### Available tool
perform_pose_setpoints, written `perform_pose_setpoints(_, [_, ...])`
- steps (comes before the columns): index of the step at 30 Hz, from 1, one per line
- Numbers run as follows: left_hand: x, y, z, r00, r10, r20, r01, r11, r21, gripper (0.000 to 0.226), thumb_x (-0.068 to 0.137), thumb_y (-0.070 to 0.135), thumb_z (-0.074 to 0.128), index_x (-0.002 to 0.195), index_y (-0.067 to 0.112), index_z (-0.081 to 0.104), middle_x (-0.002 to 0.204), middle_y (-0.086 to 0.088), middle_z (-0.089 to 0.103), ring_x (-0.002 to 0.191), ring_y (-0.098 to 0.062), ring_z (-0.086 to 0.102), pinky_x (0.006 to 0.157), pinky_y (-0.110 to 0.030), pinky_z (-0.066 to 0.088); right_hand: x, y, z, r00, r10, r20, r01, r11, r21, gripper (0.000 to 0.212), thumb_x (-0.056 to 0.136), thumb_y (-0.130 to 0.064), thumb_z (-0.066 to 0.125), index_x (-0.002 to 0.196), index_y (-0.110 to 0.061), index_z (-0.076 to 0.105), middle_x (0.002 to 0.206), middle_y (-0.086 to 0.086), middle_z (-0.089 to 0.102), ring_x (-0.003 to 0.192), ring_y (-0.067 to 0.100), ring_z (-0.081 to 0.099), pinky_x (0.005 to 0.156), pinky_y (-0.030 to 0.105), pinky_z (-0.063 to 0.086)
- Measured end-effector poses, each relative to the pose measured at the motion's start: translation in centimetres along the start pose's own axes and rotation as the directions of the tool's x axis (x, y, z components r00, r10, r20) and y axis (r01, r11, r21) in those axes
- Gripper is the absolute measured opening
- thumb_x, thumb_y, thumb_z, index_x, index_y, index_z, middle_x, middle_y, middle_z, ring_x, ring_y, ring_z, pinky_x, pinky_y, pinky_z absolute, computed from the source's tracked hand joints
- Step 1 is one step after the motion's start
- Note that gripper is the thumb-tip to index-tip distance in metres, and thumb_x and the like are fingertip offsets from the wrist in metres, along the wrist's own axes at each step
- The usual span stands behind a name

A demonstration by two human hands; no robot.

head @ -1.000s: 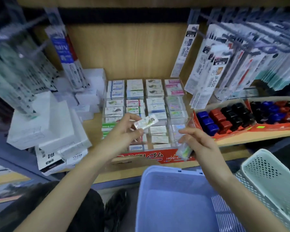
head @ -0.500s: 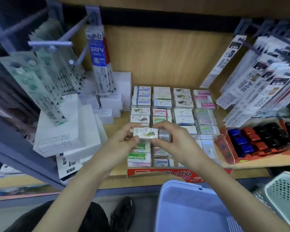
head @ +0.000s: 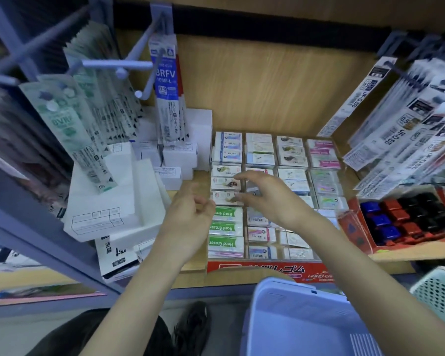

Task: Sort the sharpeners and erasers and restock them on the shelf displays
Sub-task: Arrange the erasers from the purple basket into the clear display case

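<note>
**Both hands over the eraser tray, neither gripping anything**

Head cam, looking down at a wooden shelf [head: 396,255]. A red cardboard display tray [head: 267,269] sits on it, w/ boxed erasers [head: 292,158] packed in four columns.

My view of the left hand [head: 188,219]: it hovers just beside the tray's left edge, palm turned inward, fingers loosely curled, nothing in it.

The right hand [head: 265,199] reaches across the tray from the right. Fingers are spread and gently bent, nothing gripped. The index tip is over the 2nd row of the left column. The thumb tip is at the right end of a white eraser w/ a dark print [head: 225,197]; that eraser lies flat in the left column, directly above three green "Hard Eraser" packs [head: 226,214]. Motion blur there, so the thumb may be touching it or just above it.

Right of the eraser tray, a 2nd red tray [head: 357,237] holds small blue, red & black blocks [head: 406,217].

Hanging refill packs: a blue-and-white "BRFV" pack [head: 165,86] at left, "JF-0.5" packs [head: 396,140] at right. White boxes [head: 108,191] are stacked left of the erasers.

Bottom of frame: a pale blue basket [head: 293,317], and a white mesh basket [head: 439,296] at the right edge.
</note>
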State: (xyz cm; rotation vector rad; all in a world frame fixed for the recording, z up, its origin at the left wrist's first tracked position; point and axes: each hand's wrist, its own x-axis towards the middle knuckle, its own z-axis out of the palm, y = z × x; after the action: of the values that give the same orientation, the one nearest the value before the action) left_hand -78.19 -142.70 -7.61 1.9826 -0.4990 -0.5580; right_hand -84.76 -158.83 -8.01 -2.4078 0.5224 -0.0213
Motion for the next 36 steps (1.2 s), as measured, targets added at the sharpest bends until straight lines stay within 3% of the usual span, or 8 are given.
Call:
perform_pose_setpoints(3, [-0.1,0.1,0.0,0.999,0.049,0.022,-0.05,0.999,0.016,0.015,0.094,0.021,0.054,0.107,0.026,0.048,0.104,0.007,0.056,0.086,0.0,0.053,0.063,-0.006,0.036,-2.2,0.2,-0.4,0.984,0.136,-0.118,-0.083,0.924,0.373,0.018,0.099,-0.023,0.047,0.111,-0.02,0.06,0.106,-0.007,0.06,0.087,0.002,0.058,0.067,0.016,0.041])
perform_pose_setpoints(5, [-0.4,0.3,0.2,0.996,0.061,0.067,-0.06,0.998,-0.019,0.015,0.091,0.025,0.057,0.106,0.023,0.056,0.099,0.009,0.058,0.09,-0.003,0.056,0.067,-0.008,0.039,-3.9,0.1,-0.6,0.973,0.216,-0.081,-0.102,0.719,0.687,0.021,0.099,-0.011,0.043,0.108,-0.012,0.063,0.09,-0.003,0.058,0.07,0.004,0.054,0.06,0.017,0.04])
perform_pose_setpoints(8, [-1.0,1.0,0.7,0.983,0.052,0.173,-0.038,0.996,-0.08,0.017,0.085,0.033,0.065,0.101,0.026,0.06,0.096,0.011,0.06,0.09,-0.004,0.058,0.072,-0.015,0.044,-6.2,0.0,-0.9,0.979,0.199,-0.033,-0.058,0.431,0.901,0.024,0.094,0.0,0.046,0.109,-0.006,0.064,0.1,0.008,0.058,0.08,0.016,0.054,0.063,0.023,0.048])
perform_pose_setpoints(15, [-2.2,2.8,1.6,0.943,0.131,0.306,-0.034,0.952,-0.306,0.015,0.084,0.028,0.066,0.098,0.032,0.064,0.097,0.003,0.07,0.087,-0.007,0.068,0.084,-0.028,0.051,-9.4,-0.1,-1.1,0.948,0.18,-0.263,0.072,0.684,0.726,0.02,0.09,-0.004,0.059,0.105,-0.017,0.064,0.114,-0.002,0.063,0.086,0.009,0.064,0.08,0.028,0.053])
perform_pose_setpoints(19, [-2.4,2.9,2.3,0.92,0.173,0.353,-0.073,0.958,-0.279,0.015,0.086,0.02,0.064,0.099,0.026,0.068,0.095,0.001,0.071,0.082,-0.004,0.068,0.07,-0.012,0.05,-11.3,-0.4,-0.6,0.936,0.212,-0.28,0.067,0.674,0.736,0.017,0.089,-0.007,0.061,0.103,-0.016,0.065,0.106,-0.001,0.065,0.076,0.009,0.063,0.076,0.023,0.053])
perform_pose_setpoints(24, [-2.5,2.1,2.7,0.893,0.043,0.447,0.035,0.986,-0.166,0.015,0.089,0.012,0.062,0.1,0.018,0.068,0.096,-0.002,0.072,0.079,-0.008,0.066,0.066,-0.012,0.051,-14.2,1.2,2.1,0.934,0.241,-0.265,0.034,0.677,0.735,0.03,0.086,-0.007,0.065,0.1,-0.033,0.062,0.099,0.006,0.069,0.082,0.013,0.063,0.066,0.015,0.047])
perform_pose_setpoints(28, [-2.7,1.3,2.6,0.862,-0.02,0.506,0.087,0.99,-0.109,0.013,0.088,0.011,0.063,0.098,0.018,0.068,0.092,-0.004,0.074,0.081,-0.012,0.067,0.073,-0.02,0.055,-14.8,2.7,3.2,0.909,0.107,-0.402,0.042,0.938,0.345,0.034,0.085,-0.014,0.068,0.097,-0.044,0.058,0.101,-0.017,0.06,0.096,0.004,0.058,0.082,0.013,0.043])
perform_pose_setpoints(36, [-3.7,0.8,3.6,0.823,-0.006,0.568,0.034,0.999,-0.038,0.013,0.087,0.011,0.064,0.097,0.02,0.065,0.088,-0.007,0.071,0.083,-0.017,0.068,0.079,-0.028,0.054,-16.9,5.1,4.9,0.873,-0.149,-0.464,0.103,0.987,-0.123,0.027,0.089,-0.033,0.052,0.115,-0.025,0.055,0.108,-0.012,0.056,0.098,0.008,0.052,0.085,0.008,0.036])
